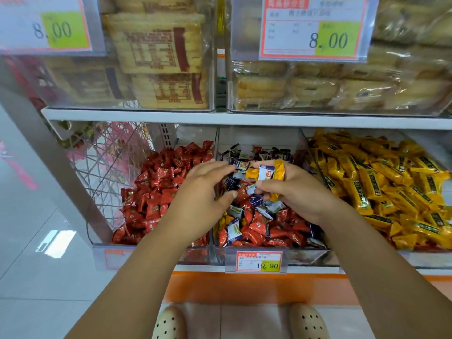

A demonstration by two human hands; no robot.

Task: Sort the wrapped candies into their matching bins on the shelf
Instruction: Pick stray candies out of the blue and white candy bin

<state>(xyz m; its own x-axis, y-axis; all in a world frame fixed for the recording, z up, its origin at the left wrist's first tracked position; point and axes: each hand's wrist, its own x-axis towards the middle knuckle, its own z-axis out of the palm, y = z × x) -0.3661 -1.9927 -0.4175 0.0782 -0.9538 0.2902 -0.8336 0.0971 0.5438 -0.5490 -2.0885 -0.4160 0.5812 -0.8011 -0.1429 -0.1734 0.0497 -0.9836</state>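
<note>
**Fig.** Head view, lower shelf w/ three clear bins. The right hand (300, 192) is over the middle bin (305, 256), fingers curled round a small bunch of wrapped candies (266, 172): crinkled orange-yellow foil w/ white label panels, plus a blue-and-white piece at the L edge. The left hand (195, 192) is released, fingers straight, thumb spread, holding nothing; its fingertips lie just beside the held bunch, contact not clear.

Middle bin contents are mixed candies (256, 226): red, blue-and-white, a few yellow. The left bin (146, 255) has only red candies (159, 192); the right bin (415, 259) has long yellow bars (381, 182). Both forearms cross the bin fronts and hide part of the L and middle piles.

A 19.90 price tag (256, 261) is clipped to the middle bin's front. Upper shelf (146, 115): clear boxes w/ biscuit packs (156, 57) and wrapped pastries (318, 89), an 8.00 tag (313, 28) in front. Wire basket (110, 162) at far L. Pale perforated shoes (168, 324) at bottom.
</note>
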